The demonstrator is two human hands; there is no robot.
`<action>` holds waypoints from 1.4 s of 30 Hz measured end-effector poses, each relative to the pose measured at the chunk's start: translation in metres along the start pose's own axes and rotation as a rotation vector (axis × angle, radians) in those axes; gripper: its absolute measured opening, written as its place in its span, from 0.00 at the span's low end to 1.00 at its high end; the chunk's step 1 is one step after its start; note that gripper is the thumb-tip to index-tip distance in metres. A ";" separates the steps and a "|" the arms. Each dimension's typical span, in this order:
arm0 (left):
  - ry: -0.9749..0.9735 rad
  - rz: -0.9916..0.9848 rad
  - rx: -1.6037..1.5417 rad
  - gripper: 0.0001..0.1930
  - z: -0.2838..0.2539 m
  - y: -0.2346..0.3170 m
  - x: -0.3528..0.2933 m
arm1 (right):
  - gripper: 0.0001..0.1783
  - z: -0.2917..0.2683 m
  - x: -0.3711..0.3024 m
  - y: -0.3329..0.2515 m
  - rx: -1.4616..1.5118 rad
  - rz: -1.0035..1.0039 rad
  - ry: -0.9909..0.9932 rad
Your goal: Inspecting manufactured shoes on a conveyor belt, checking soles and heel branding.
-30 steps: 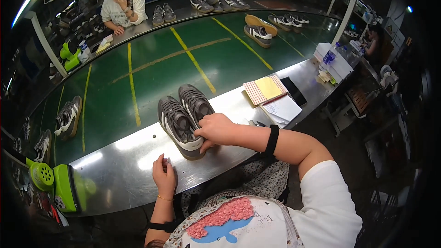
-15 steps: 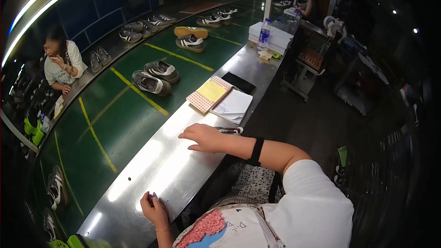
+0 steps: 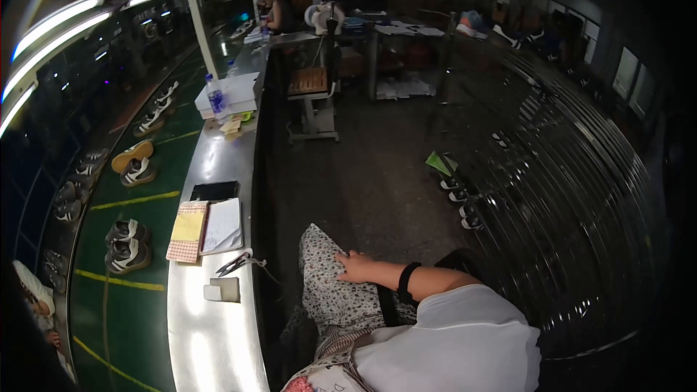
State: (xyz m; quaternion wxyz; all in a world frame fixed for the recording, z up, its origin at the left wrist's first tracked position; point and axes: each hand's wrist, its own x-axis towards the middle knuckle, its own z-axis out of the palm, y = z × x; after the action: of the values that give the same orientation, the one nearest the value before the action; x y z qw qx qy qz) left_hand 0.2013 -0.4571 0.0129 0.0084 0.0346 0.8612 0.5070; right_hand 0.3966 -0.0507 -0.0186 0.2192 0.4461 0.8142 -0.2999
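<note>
My right hand (image 3: pixel 356 266) rests on the dark-speckled pale cloth (image 3: pixel 330 287) over my lap, its fingers spread and holding nothing. A black band circles that forearm. My left hand is out of view. On the metal ledge to the left lie small thread snips (image 3: pixel 232 264) with a cord, beside a grey-and-white block (image 3: pixel 227 290). Just beyond them an open notebook (image 3: pixel 222 225) lies with a yellow note pad (image 3: pixel 189 226) on its red-patterned cover, and a black phone-like slab (image 3: pixel 215 191) sits behind.
Grey sneakers (image 3: pixel 128 255) stand on the green conveyor belt (image 3: pixel 131 312) with yellow lines. A bottle (image 3: pixel 215 98) and white box (image 3: pixel 239 92) stand farther along the ledge (image 3: pixel 210 348). Metal racks (image 3: pixel 537 174) fill the right; a wheeled stand (image 3: pixel 312 105) is ahead. Other people are at the left edge and far back.
The view has swung to the right. My right hand has moved off the metal ledge onto the cloth over my lap. My left hand has gone out of view.
</note>
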 end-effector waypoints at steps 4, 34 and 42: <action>-0.016 -0.010 -0.014 0.19 0.011 -0.039 0.021 | 0.45 0.027 -0.017 -0.002 0.142 -0.009 0.073; -0.207 0.572 0.488 0.20 0.124 0.072 0.036 | 0.53 0.025 0.074 -0.065 -0.025 -0.042 -0.067; -0.156 0.523 0.628 0.20 0.112 0.073 0.045 | 0.46 0.027 0.097 -0.073 -0.079 -0.111 0.107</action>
State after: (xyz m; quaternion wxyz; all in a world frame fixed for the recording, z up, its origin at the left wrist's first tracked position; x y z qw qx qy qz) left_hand 0.1660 -0.3210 0.0230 -0.0664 0.2914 0.9330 0.2005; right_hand 0.2874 -0.0419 -0.0773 0.1758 0.4068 0.8595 -0.2548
